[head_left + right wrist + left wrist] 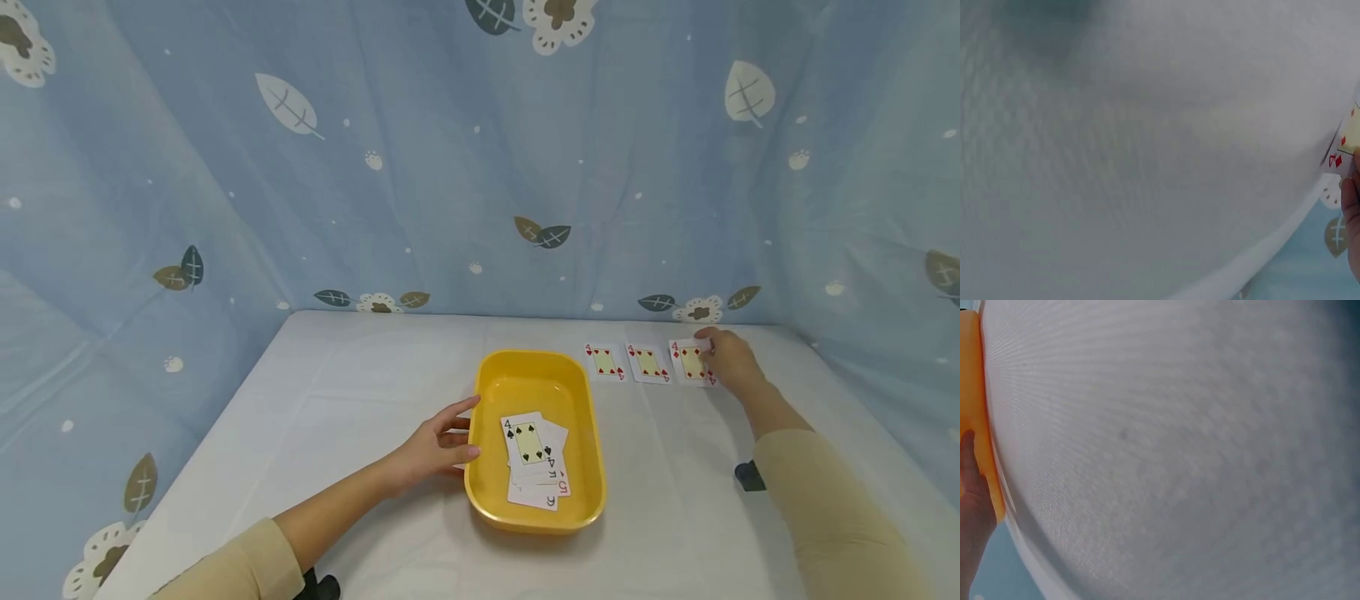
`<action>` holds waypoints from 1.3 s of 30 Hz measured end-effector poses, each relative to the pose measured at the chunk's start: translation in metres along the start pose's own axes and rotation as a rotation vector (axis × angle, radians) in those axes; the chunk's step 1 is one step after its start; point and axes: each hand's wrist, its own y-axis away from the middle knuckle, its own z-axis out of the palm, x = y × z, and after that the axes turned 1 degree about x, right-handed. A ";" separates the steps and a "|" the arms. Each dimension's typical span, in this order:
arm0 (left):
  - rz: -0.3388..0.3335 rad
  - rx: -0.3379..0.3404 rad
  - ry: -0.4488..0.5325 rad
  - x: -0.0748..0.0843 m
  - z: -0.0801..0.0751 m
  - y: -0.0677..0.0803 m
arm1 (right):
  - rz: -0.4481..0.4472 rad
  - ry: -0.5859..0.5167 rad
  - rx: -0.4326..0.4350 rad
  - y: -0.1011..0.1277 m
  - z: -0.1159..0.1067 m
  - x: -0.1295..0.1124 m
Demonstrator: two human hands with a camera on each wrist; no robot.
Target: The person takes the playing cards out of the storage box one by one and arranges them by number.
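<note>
While the right hand (729,360) rests on the last card (692,363) of a row at the far right of the surface (360,400), its fingers lie curled over the card's right edge, and I cannot tell if this grip pinches the card or only presses it flat. This card is a red four, thin and light, a little bendy and smooth, so it probably slides easily on the white cloth; it seems best to lift it at an edge or corner. Two more red fours (604,362) (648,363) lie just beside it, apart from each other. The left hand (438,446) has relaxed, spread fingers that touch the left wall of the yellow tray (592,417), where a loose pile of cards (534,458) lies with a black four on top. Nothing stands between the row and the tray.
</note>
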 end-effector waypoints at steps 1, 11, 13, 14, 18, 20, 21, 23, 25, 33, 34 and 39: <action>-0.001 0.000 0.002 0.000 0.000 0.000 | -0.001 0.002 -0.004 0.000 0.001 0.001; 0.007 0.009 -0.003 0.000 0.000 0.001 | 0.018 0.021 -0.025 -0.002 0.006 -0.002; 0.005 0.007 -0.001 -0.001 0.000 0.000 | 0.036 0.023 -0.038 -0.001 0.006 -0.003; 0.004 0.007 0.000 -0.001 0.000 0.000 | 0.045 0.022 -0.044 -0.001 0.006 -0.003; 0.006 0.008 0.001 0.000 0.000 0.001 | 0.060 0.022 -0.052 -0.001 0.007 -0.001; 0.008 0.009 0.001 0.000 0.000 0.001 | 0.057 0.015 -0.053 -0.002 0.007 0.000; 0.008 0.009 0.001 0.000 0.000 0.001 | 0.052 0.014 -0.052 -0.002 0.007 0.001; 0.009 0.007 0.003 0.000 0.000 0.000 | 0.040 0.012 -0.052 -0.001 0.007 0.002; 0.009 0.005 0.005 0.000 -0.001 0.000 | 0.035 0.006 -0.054 0.000 0.006 0.003; 0.006 0.009 -0.005 0.000 0.000 -0.001 | -0.040 -0.015 -0.044 0.004 0.002 -0.006; 0.006 0.008 -0.006 0.000 0.000 -0.001 | -0.054 -0.021 -0.043 0.005 0.001 -0.008; 0.005 0.013 -0.008 -0.001 0.001 -0.001 | -0.073 -0.045 -0.021 0.009 0.001 -0.017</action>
